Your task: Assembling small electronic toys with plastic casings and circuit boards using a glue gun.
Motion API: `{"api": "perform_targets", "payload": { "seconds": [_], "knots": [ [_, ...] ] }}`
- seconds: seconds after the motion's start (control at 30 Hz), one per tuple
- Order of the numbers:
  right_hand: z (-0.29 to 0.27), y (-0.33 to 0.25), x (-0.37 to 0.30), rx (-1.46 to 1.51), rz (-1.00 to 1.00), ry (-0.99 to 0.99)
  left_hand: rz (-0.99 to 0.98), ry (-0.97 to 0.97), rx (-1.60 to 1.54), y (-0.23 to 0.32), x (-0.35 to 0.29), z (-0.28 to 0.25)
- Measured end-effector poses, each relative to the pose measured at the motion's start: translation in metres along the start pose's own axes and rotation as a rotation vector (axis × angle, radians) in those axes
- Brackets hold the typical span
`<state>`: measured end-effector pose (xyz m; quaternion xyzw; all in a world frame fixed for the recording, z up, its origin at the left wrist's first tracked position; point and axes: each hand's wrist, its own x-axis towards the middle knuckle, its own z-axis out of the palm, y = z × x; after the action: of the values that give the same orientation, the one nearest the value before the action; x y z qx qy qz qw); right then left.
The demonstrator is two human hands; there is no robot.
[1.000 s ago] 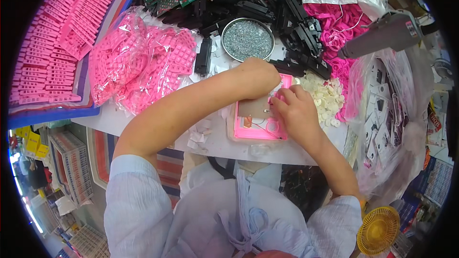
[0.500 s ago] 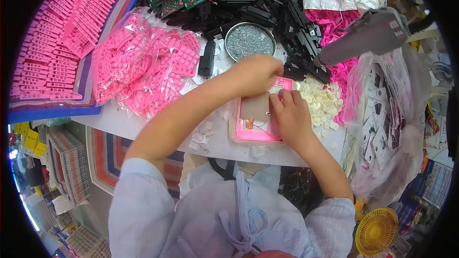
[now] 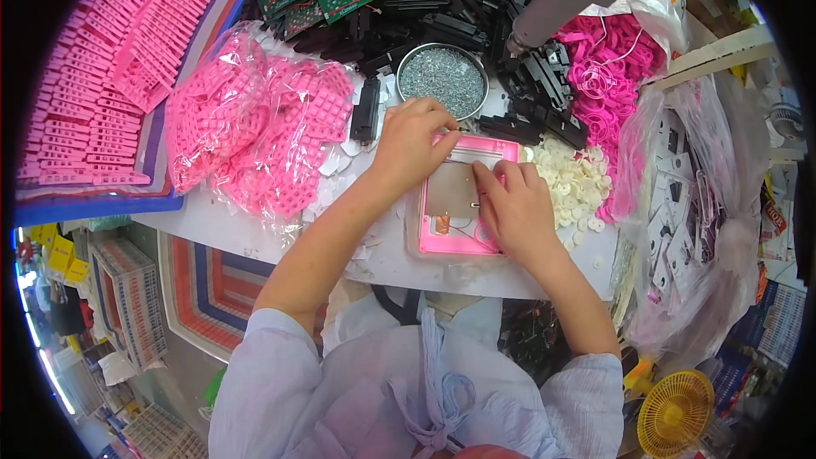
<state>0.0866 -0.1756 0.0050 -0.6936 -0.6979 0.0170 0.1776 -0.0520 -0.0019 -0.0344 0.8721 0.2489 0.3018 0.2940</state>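
Two hands on one pink plastic case (image 3: 432, 240), which sits on the white table (image 3: 544, 276) right between and just below them. It looks like a shallow rectangular tray, hot pink, rounded corners, with a paler see-through edge showing around its near left corner. Most of the inside is covered by a flat grey-brown plate (image 3: 449, 191), kinda dull and smooth, with a tiny metallic bit on its right side. Below the plate, on the near side, there's a small copper-coloured piece (image 3: 442, 225) and a thin reddish wire (image 3: 476, 234) curving off toward the right hand (image 3: 518, 208). A pale ridged strip (image 3: 476, 154) runs across the far end, between the hands. The left hand (image 3: 416, 146) is over the far left corner, thumb and fingers brought close together; something small and dark shows by the tips, but I can't tell if it's actually pinched. The right hand lies over the right side, fingers bent and slightly apart, index tip on the plate; thumb's too unclear to say whether it grips anything. Just beyond the left hand is a round dish (image 3: 487, 76) of little silvery bits, bagged pink button pads (image 3: 293, 119) lie to its left, and cream discs (image 3: 574, 183) are heaped beside the right hand.
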Motion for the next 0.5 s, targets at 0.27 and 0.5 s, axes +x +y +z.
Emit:
{"api": "perform_targets", "payload": {
  "seconds": [0.27,0.5],
  "knots": [
    [-0.001,0.004,0.0,0.066,0.064,-0.072,0.153,-0.01,0.015,0.009,-0.003,0.0],
    [-0.009,0.014,0.003,0.305,0.127,0.153,0.167,-0.066,-0.056,0.017,-0.007,-0.004]
  ]
}}
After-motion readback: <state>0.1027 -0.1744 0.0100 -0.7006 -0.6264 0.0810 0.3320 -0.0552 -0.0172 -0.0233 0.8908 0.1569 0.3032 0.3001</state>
